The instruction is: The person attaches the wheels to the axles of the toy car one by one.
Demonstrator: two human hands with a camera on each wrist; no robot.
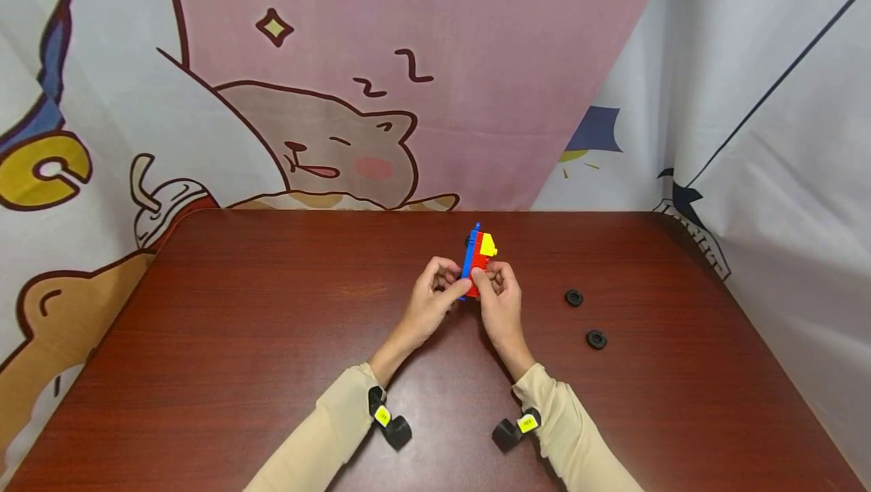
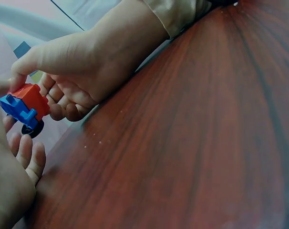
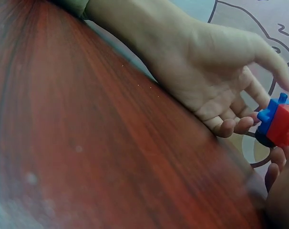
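Between both hands, above the table, is a toy vehicle (image 1: 471,258) of red, blue and yellow plastic, its long side tilted up and away. My left hand (image 1: 425,307) pinches its blue side near the lower end. On the red side, the thumb of my right hand (image 1: 502,310) presses, with the other fingers curled behind. The left wrist view shows the vehicle's red and blue end (image 2: 27,102) and a black wheel (image 2: 32,129) under it. In the right wrist view, part of the red body (image 3: 283,125) is hidden behind the near hand.
On the brown wooden table (image 1: 272,341), two loose black wheels lie to the right of the hands, one farther back (image 1: 574,298) and one nearer (image 1: 596,339). A printed cloth (image 1: 490,84) hangs behind the table. Black wrist cameras sit on both sleeves.
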